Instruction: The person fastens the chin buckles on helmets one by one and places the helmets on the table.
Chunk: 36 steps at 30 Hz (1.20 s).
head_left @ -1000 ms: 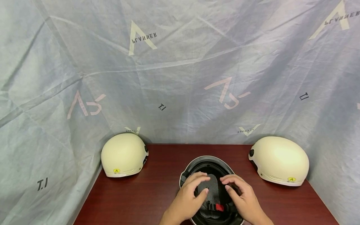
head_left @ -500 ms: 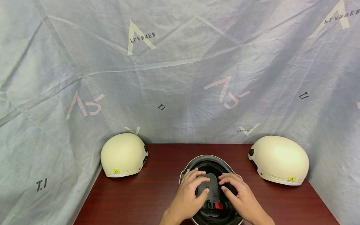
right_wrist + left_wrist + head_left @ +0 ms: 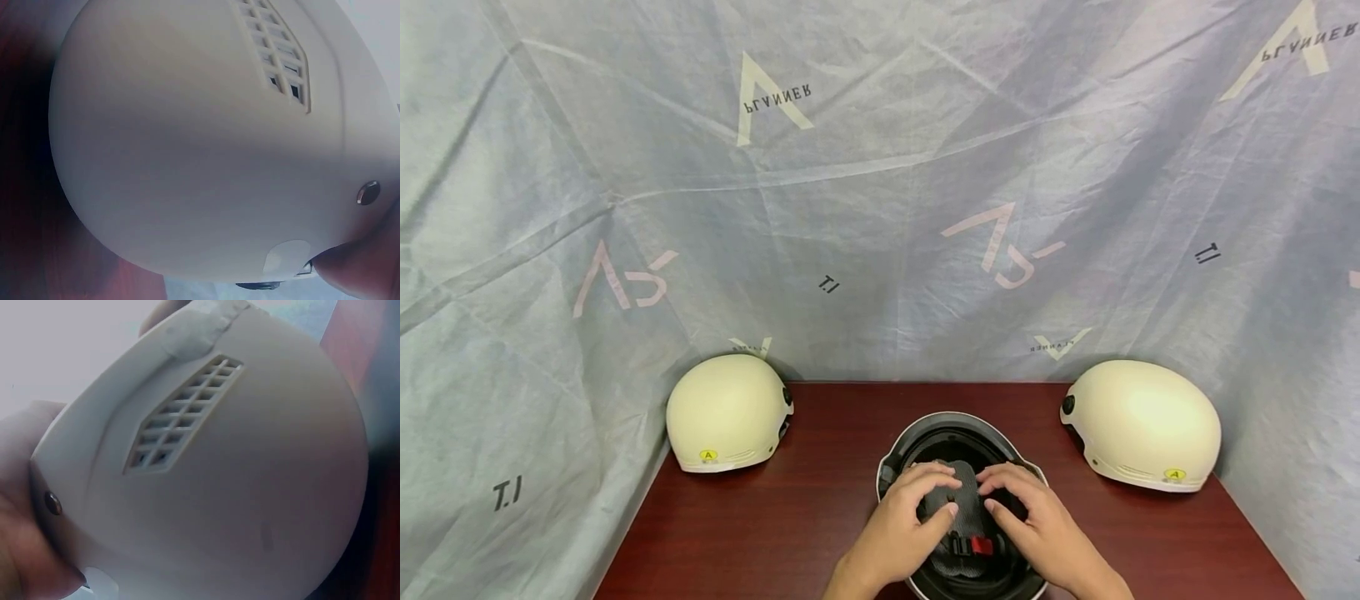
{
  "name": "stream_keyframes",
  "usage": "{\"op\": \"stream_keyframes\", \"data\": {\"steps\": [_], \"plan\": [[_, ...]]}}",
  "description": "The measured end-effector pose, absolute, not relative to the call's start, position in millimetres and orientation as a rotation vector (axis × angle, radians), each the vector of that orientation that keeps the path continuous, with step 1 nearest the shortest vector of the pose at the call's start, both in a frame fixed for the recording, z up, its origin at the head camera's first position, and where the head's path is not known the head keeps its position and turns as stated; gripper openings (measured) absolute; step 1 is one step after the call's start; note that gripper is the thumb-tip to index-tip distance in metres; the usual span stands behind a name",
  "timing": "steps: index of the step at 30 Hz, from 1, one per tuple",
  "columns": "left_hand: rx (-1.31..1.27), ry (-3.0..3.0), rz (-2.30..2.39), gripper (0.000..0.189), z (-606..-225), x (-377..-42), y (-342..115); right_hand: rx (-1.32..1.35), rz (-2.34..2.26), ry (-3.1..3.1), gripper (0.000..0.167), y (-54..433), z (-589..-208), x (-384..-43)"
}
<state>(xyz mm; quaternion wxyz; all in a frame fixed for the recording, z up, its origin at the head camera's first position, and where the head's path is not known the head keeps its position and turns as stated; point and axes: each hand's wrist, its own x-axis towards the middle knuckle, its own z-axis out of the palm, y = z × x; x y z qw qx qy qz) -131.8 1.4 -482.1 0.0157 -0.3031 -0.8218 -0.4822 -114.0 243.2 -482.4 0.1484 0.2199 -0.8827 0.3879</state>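
Observation:
An upturned cream helmet (image 3: 951,431) lies on the table, its black inside facing up. A grey mesh liner (image 3: 967,500) and a chin-strap buckle (image 3: 962,546) with a red tab show within it. My left hand (image 3: 898,525) is over the left side of the opening, fingers loosely bent, thumb toward the middle. Mirroring it on the right side is my right hand (image 3: 1041,521), thumb and fingers slightly apart. Neither hand shows anything between its fingers. In the left wrist view the helmet shell (image 3: 250,469) with its vent grille fills the frame, the hand at its rim.
Two more cream helmets stand upright on the dark red table (image 3: 835,483): one at the left (image 3: 728,414), one at the right (image 3: 1150,425). A grey printed cloth (image 3: 880,208) hangs behind and on both sides.
The right hand has moved slightly left over the helmet's opening. The left hand's fingers spread a little, then drew together again. The helmets have stayed in place.

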Motion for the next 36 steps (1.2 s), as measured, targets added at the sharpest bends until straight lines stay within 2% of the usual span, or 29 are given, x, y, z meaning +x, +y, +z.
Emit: {"op": "stream_keyframes", "data": {"steps": [7, 11, 19, 27, 32, 36], "plan": [[-0.966, -2.47, -1.534, 0.025, -483.1, -133.1, -1.3, 0.678, 1.476, -2.44, 0.027, 244.7, -486.8, -114.3], [-0.948, -2.375, -1.56, 0.026, -484.3, -132.2, -2.6, 0.646, 1.501, -2.343, 0.028, 245.3, -488.5, -113.9], [-0.901, -2.23, -1.41, 0.032, -484.9, -131.2, -6.5, 0.605, 1.413, -2.276, 0.032, 245.9, -489.2, -114.4], [-0.836, -2.307, -1.058, 0.047, -481.2, -130.0, -6.5, 0.509, 1.058, -2.298, 0.036, 250.4, -486.3, -116.3], [-0.759, -2.459, -1.063, 0.059, -480.2, -124.5, -6.9, 0.488, 0.962, -2.38, 0.035, 250.1, -482.7, -112.3], [-0.742, -2.503, -1.147, 0.062, -482.1, -124.4, -8.1, 0.475, 0.921, -2.426, 0.032, 250.1, -480.8, -110.4]]}}
